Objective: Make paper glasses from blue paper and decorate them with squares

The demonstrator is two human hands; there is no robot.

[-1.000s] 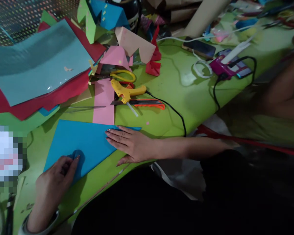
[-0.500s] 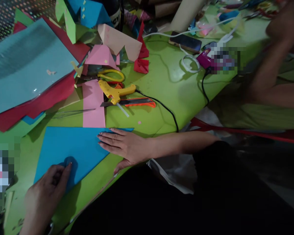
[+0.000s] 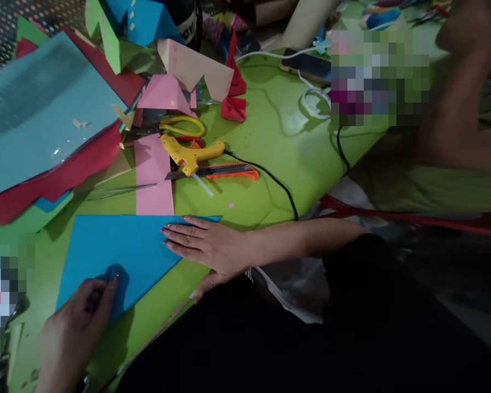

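Observation:
A blue sheet of paper, folded to a point at its right end, lies on the green table. My right hand rests flat on its right part, fingers stretched and the thumb out toward the table's near edge. At the paper's lower left edge is my left hand, closed, its fingers curled and the thumb pressed toward them against the paper. How much paper lies between those fingers is hidden.
Beyond the paper lie a pink strip, a yellow glue gun, an orange cutter and yellow-handled scissors. Coloured sheets are stacked at left. A black cord crosses the table. Another person's arm is at right.
Both hands keep almost the same place on the blue paper. My right thumb sits slightly lower. The view has shifted a little.

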